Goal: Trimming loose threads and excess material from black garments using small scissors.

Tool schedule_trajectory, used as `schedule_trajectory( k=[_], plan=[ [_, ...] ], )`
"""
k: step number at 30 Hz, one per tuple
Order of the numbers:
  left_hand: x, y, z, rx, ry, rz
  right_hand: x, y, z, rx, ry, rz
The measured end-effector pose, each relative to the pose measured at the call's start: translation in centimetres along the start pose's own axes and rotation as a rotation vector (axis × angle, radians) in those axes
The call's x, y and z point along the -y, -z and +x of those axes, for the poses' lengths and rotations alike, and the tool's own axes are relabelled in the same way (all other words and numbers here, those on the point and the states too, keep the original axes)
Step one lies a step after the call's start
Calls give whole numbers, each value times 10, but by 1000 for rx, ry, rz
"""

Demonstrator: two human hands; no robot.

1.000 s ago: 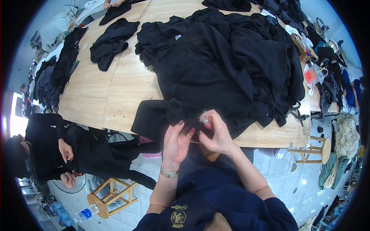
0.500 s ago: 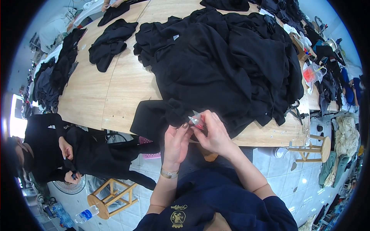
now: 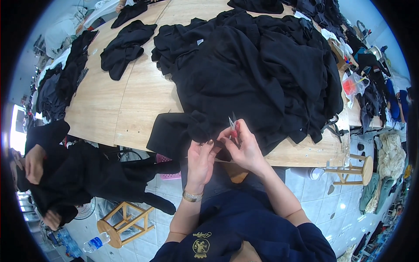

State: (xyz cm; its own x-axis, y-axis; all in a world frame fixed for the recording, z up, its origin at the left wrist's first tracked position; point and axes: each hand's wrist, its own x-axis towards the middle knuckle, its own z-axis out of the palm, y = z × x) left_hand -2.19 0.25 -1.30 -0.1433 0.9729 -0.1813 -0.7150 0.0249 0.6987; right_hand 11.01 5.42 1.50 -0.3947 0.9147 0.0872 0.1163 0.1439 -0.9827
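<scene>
Black cloth (image 3: 168, 131) hangs over the table's near edge. My left hand (image 3: 200, 161) is closed on its gathered edge, thumb and fingers pinched together. Just to the right, my right hand (image 3: 248, 150) grips a small pair of thread snips (image 3: 234, 127) with red handles. The two pointed blades stand up above my fingers, slightly apart and away from the cloth edge. The fingertips of my right hand also reach the cloth beside my left fingers, though what they pinch there is partly hidden.
A large heap of black garments (image 3: 257, 65) covers much of the wooden table (image 3: 98, 105). Another black piece (image 3: 126, 50) lies farther left. A person in black (image 3: 83, 170) stands at the left near a wooden stool (image 3: 126, 225). A second stool (image 3: 360, 170) stands at the right.
The snips have turned from pointing up-left over my left fingertips to pointing upward, a little farther right. The person at the left has leaned and spread their hands apart.
</scene>
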Motion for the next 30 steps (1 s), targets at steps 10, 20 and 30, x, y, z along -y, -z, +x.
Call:
schedule_trajectory(
  k=[10, 20, 30],
  plan=[
    [10, 4, 2, 47, -109, 81, 5, -4, 0, -44, 339, -419],
    [-1, -2, 1, -36, -26, -28, -3, 8, -7, -173, 110, -121],
    [-2, -4, 1, -55, -31, -18, -13, 19, -27, 34, 135, -590]
  ],
)
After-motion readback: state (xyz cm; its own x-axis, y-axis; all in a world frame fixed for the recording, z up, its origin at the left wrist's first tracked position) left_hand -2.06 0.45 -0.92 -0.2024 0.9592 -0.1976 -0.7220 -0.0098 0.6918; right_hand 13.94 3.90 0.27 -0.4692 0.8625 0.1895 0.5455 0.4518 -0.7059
